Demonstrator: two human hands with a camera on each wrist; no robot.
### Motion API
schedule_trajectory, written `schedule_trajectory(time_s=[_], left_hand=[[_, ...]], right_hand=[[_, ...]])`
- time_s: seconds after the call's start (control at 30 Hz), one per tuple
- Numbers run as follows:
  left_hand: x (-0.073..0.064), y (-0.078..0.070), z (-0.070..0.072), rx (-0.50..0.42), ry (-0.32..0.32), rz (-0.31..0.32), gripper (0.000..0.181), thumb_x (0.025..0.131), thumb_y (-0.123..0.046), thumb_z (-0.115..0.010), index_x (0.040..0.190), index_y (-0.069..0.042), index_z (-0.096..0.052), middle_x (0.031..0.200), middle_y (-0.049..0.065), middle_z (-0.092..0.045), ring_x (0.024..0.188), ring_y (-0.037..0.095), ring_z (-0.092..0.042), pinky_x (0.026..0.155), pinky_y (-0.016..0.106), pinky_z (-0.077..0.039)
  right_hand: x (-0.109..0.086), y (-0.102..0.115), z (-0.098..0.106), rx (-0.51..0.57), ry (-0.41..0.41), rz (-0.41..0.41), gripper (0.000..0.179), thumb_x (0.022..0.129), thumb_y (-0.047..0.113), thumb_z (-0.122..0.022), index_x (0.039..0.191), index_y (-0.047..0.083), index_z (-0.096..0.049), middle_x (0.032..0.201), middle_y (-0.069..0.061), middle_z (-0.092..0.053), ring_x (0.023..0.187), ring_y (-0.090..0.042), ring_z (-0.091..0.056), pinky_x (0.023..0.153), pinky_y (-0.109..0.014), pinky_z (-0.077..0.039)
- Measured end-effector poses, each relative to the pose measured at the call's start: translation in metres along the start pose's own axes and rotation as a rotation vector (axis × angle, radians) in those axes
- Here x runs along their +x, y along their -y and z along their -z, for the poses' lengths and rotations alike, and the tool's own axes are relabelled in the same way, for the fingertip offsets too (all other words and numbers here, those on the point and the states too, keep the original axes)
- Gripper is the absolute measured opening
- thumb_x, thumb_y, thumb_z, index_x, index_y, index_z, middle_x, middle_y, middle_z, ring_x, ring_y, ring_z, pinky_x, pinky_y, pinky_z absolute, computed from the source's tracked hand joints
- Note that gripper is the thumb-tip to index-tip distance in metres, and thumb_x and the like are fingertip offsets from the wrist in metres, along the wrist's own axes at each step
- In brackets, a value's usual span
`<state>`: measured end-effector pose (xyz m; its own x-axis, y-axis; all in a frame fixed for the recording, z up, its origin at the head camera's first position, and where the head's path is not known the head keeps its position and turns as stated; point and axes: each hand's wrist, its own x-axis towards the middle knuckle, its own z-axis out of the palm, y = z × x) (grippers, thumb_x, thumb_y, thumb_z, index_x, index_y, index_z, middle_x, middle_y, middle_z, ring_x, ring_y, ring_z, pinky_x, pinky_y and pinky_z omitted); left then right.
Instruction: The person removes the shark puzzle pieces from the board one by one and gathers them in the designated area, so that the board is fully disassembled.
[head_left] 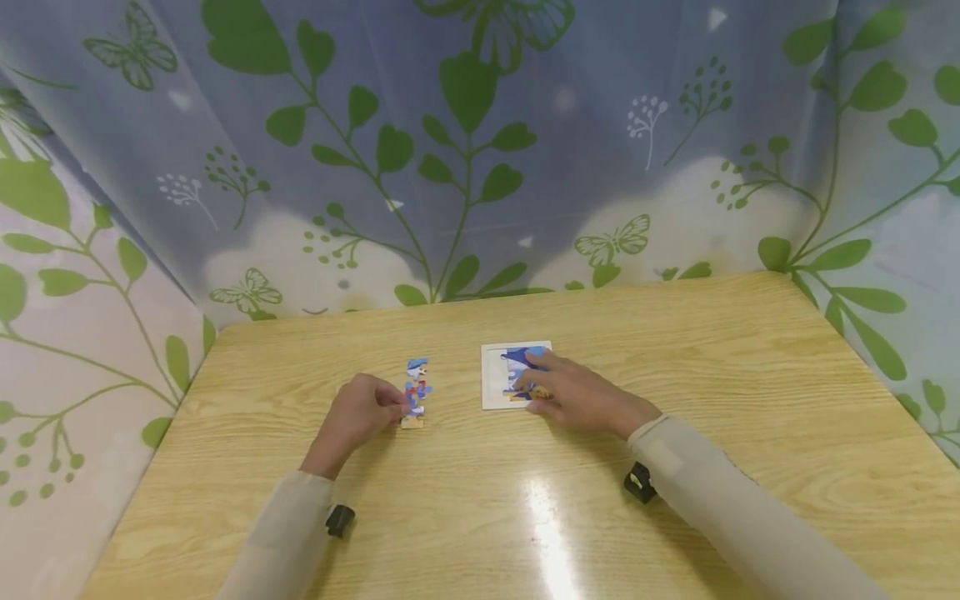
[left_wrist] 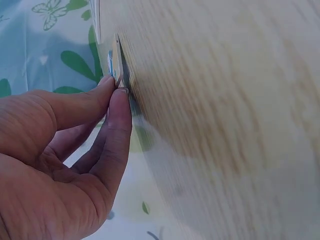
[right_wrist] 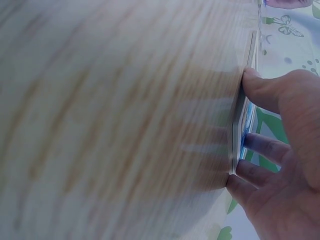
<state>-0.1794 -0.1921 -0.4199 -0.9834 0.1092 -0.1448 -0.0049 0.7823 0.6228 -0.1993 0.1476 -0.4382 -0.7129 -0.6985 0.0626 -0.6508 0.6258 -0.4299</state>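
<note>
My left hand (head_left: 363, 407) pinches the side of a narrow strip of colourful jigsaw pieces (head_left: 417, 365) between thumb and fingertips. In the left wrist view the pinched jigsaw piece (left_wrist: 117, 60) appears edge-on, close to the tabletop, and my left hand (left_wrist: 75, 145) covers part of it. To the right lies a square puzzle board (head_left: 492, 392) with a pale rim, its left part bare and blue picture pieces (head_left: 516, 360) on its right. Across that right part rests my right hand (head_left: 581, 396), fingers spread over the picture. The thumb touches the puzzle board's edge (right_wrist: 234, 145) in the right wrist view.
Both things lie on a wood-grain table (head_left: 450, 500). A curtain (head_left: 480, 167) with leaves and butterflies hangs behind and at the sides. Small black devices (head_left: 340, 521) sit at both wrists. Light glares on the tabletop near the front.
</note>
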Motion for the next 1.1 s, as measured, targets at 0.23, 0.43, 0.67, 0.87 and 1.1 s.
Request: schedule_trajectory(time_s=[0.23,0.43,0.67,0.87,1.1], left_hand=[[0.001,-0.003,0.001,0.072,-0.027,-0.025,0.004,0.087,-0.01,-0.079,0.084,-0.006,-0.079,0.076,0.001,-0.073,0.071,0.016,-0.065,0.073,0.04,-0.054],[0.007,-0.018,0.004,0.105,-0.068,-0.077,0.004,0.087,-0.011,-0.078,0.085,-0.008,-0.08,0.082,0.002,-0.076,0.08,0.02,-0.069,0.077,0.045,-0.055],[0.026,-0.042,-0.005,0.062,-0.018,-0.092,0.007,0.091,-0.011,-0.076,0.091,-0.005,-0.08,0.089,0.006,-0.076,0.076,0.018,-0.069,0.073,0.04,-0.058],[0.045,-0.061,-0.023,0.066,-0.015,-0.125,0.008,0.089,-0.012,-0.079,0.091,-0.004,-0.08,0.092,0.008,-0.077,0.085,0.023,-0.071,0.079,0.04,-0.058],[0.063,-0.084,-0.05,0.008,-0.011,-0.151,0.01,0.087,-0.009,-0.08,0.094,-0.002,-0.079,0.093,0.009,-0.077,0.088,0.025,-0.072,0.081,0.04,-0.058]], right_hand=[[0.0,0.002,0.0,0.01,0.002,-0.009,0.029,0.1,0.021,-0.066,0.129,0.014,-0.065,0.152,-0.031,-0.039,0.141,-0.048,-0.037,0.111,-0.06,-0.036],[0.0,0.003,0.0,0.006,0.003,-0.008,0.029,0.1,0.021,-0.065,0.129,0.015,-0.065,0.152,-0.031,-0.039,0.14,-0.047,-0.038,0.111,-0.059,-0.036],[-0.001,0.003,0.002,0.007,0.008,-0.012,0.029,0.101,0.021,-0.065,0.13,0.015,-0.064,0.153,-0.03,-0.038,0.141,-0.048,-0.036,0.112,-0.06,-0.034],[0.0,0.003,0.001,0.006,0.009,-0.016,0.029,0.101,0.022,-0.065,0.129,0.015,-0.064,0.153,-0.03,-0.039,0.141,-0.047,-0.037,0.112,-0.06,-0.034],[0.0,0.003,0.002,0.001,0.016,-0.033,0.03,0.1,0.022,-0.066,0.13,0.017,-0.064,0.153,-0.029,-0.039,0.14,-0.047,-0.039,0.111,-0.06,-0.036]])
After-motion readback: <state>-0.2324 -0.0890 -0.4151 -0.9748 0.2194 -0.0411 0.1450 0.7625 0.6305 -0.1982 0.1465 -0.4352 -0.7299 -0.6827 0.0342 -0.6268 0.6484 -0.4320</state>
